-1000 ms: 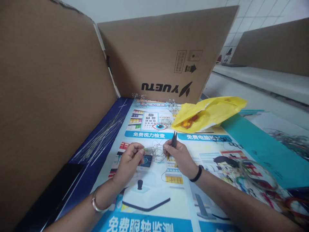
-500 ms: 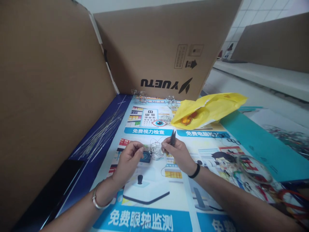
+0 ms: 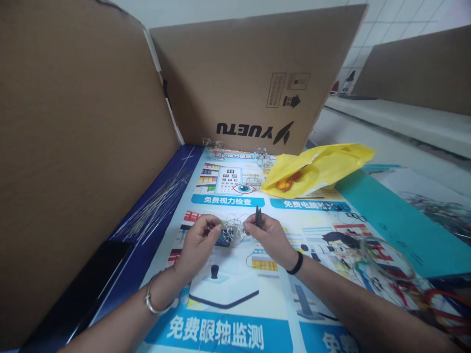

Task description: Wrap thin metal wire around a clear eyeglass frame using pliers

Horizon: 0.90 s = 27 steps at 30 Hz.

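Note:
A small openwork piece of bent silvery wire (image 3: 234,229) is held up above the printed sheet. At its left side my left hand (image 3: 196,245) is closed, thumb and forefinger pinching the wire. My right hand (image 3: 271,240) is closed too, its thumb and forefinger at the wire's right edge. Dark pliers (image 3: 258,218) are tucked in that same hand, their pointed jaws sticking up past the fingers and slightly apart. The handles are hidden in the palm. Exactly how the wire strands run between my fingers is too fine to see.
Straight wires (image 3: 156,208) lie at left on the blue surface. Wire pieces (image 3: 262,157) sit near the upright cardboard (image 3: 235,78). A yellow bag (image 3: 324,169) lies at back right. Tangled cords and loops (image 3: 390,264) cover the right side, by a teal sheet (image 3: 405,225).
Both hands have shifted slightly left with the wire piece, and the pliers' jaws have moved left and lower. The camera view has tilted a little.

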Tool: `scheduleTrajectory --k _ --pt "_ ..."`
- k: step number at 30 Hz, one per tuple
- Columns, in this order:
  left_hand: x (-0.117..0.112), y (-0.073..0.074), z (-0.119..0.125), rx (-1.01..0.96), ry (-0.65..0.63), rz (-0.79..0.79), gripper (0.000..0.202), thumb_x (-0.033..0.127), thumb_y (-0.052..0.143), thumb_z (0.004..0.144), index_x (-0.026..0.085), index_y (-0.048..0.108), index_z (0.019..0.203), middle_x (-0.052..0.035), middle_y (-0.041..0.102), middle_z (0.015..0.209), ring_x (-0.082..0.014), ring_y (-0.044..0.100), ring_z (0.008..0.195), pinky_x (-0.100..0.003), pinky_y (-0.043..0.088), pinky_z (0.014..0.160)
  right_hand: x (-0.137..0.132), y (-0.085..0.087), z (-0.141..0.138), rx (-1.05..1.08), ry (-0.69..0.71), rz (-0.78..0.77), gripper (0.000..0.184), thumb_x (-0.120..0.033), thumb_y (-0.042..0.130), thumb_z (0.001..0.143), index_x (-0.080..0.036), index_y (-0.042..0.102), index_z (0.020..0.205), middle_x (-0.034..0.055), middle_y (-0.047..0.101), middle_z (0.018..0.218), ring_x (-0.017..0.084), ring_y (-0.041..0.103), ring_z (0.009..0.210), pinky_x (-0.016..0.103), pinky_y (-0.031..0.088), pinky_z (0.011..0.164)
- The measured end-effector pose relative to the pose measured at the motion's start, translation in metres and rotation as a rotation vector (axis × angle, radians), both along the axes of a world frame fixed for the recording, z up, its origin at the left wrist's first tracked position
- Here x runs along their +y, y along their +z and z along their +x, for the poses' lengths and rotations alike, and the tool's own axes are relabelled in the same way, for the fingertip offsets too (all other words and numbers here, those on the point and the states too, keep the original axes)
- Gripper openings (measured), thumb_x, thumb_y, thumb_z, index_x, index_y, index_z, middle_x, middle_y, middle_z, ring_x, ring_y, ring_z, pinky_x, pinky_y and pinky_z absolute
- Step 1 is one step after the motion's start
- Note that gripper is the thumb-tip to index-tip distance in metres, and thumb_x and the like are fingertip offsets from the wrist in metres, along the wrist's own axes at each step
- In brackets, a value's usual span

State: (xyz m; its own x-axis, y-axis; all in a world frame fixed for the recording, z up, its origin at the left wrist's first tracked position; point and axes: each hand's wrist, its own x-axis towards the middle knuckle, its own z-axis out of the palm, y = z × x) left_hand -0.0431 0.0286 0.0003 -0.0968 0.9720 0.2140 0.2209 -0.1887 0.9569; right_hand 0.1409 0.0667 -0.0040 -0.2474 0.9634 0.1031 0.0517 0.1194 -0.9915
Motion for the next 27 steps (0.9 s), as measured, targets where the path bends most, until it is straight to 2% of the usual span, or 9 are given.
scheduleTrajectory --k 6,12,17,21,27 --pt "-0.0040 0.0044 0.0033 0.129 -0.047 0.039 0.011 0.023 0.053 0.078 0.018 0.053 0.088 -0.0025 0.056 0.085 -0.0127 0.054 0.075 -0.025 0.044 0.067 -0.0028 0.0028 -0.0014 0.004 0.012 0.016 0.016 -0.033 0.061 0.070 -0.018 0.056 0.073 -0.0018 0.056 0.065 0.011 0.049 0.061 0.026 0.040 0.060" --pt "-0.0056 0.0042 0.0060 0.296 -0.065 0.080 0.029 0.019 0.059 0.072 0.019 0.049 0.099 -0.0034 0.054 0.091 -0.0129 0.054 0.074 -0.025 0.045 0.062 -0.0038 -0.0002 -0.0053 0.073 -0.038 -0.018 0.016 -0.032 0.063 0.069 -0.018 0.055 0.070 -0.0024 0.055 0.063 0.010 0.047 0.060 0.025 0.038 0.059" --pt "-0.0036 0.0009 0.0076 0.256 -0.059 0.099 0.038 0.015 0.058 0.072 0.019 0.044 0.107 -0.0031 0.051 0.091 -0.0121 0.054 0.076 -0.025 0.047 0.061 -0.0030 0.0031 -0.0047 0.153 -0.087 -0.096 0.018 -0.033 0.064 0.068 -0.017 0.056 0.068 -0.0020 0.054 0.060 0.010 0.047 0.057 0.024 0.036 0.056" --pt "-0.0027 -0.0001 0.0086 0.222 -0.062 0.142 0.040 0.013 0.056 0.072 0.020 0.042 0.109 -0.0054 0.046 0.103 -0.0117 0.055 0.079 -0.023 0.048 0.058 -0.0022 0.0059 -0.0039 0.223 -0.101 -0.127 0.018 -0.031 0.064 0.067 -0.016 0.055 0.067 -0.0022 0.054 0.059 0.010 0.048 0.056 0.024 0.037 0.056" --pt "-0.0023 -0.0008 0.0088 0.224 -0.028 0.196 0.037 0.010 0.055 0.072 0.020 0.042 0.106 -0.0045 0.044 0.103 -0.0103 0.054 0.078 -0.025 0.050 0.062 -0.0025 0.0038 -0.0040 0.168 -0.097 -0.112 0.019 -0.034 0.064 0.068 -0.017 0.055 0.069 -0.0012 0.054 0.061 0.011 0.049 0.059 0.025 0.037 0.057"
